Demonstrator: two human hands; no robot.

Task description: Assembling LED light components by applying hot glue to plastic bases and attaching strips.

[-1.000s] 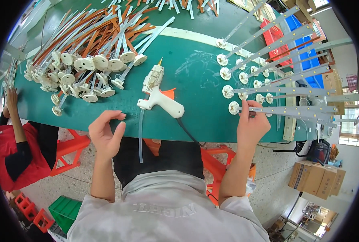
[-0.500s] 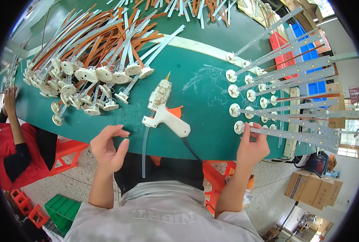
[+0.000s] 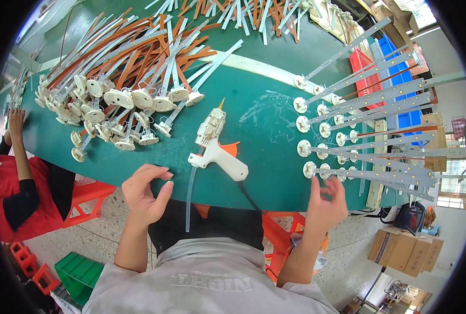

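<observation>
Green bench (image 3: 275, 172) carries a white plastic glue gun (image 3: 214, 149) near its front edge. Left hand (image 3: 145, 194) hovers open and empty; right hand (image 3: 324, 201), fingers loosely spread, touches the nearest white-capped metal light strip (image 3: 369, 172). Best steady that strip's round cap first.

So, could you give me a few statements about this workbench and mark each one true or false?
1. The glue gun lies on the green table. True.
2. The left hand holds the glue gun. False: it holds nothing and sits at the table edge.
3. The right hand reaches toward the row of white strips. True.
4. The pile of strips with round caps lies to the person's right. False: it lies to the left.
</observation>
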